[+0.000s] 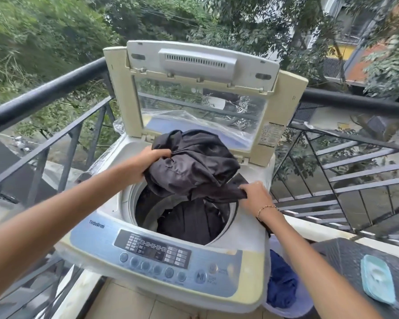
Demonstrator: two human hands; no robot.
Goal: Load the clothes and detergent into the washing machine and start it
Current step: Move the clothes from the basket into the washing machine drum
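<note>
Washing machine (171, 226) on balcony, railing (44, 93) behind

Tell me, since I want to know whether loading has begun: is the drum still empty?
No, dark clothes already lie inside the drum, below the dark garment held by both hands.

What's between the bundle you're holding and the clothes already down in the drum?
Nothing but open air, by the head view: the dark garment hangs from both hands over the drum opening, above the dark clothes inside.
</note>
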